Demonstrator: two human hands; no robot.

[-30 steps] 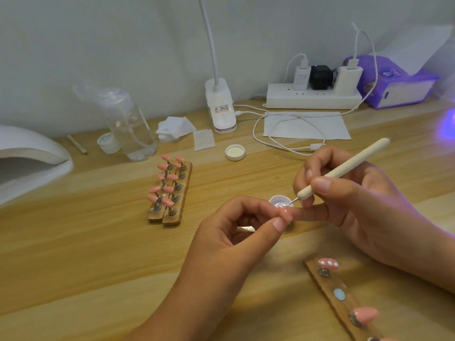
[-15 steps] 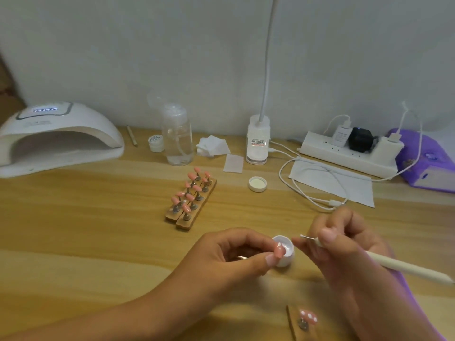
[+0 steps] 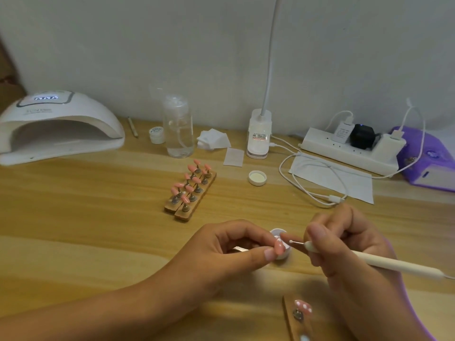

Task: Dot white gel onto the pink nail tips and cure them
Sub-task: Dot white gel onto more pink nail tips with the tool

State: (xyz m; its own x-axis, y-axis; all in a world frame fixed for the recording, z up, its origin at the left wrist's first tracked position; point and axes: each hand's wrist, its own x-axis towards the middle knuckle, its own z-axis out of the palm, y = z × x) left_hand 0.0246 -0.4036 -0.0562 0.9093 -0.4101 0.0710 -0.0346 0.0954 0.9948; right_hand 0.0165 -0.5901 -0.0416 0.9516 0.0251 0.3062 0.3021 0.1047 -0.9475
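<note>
Now | dotting pen [image 3: 394,266] near-level | tip points left at pink nail tip [image 3: 279,248]

We have swung the dotting tool [image 3: 369,262] so its tail points toward the table's [image 3: 98,217] right edge. Its white-beaded point has come back just beside the pink nail tip [image 3: 279,247], which seems newly dotted white.

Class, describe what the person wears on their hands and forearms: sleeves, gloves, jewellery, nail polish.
Nothing is worn: the left hand and right hand are bare, with no gloves, rings or watch in view. Both forearms show no sleeves. The fingernails look short and unpainted.
</note>
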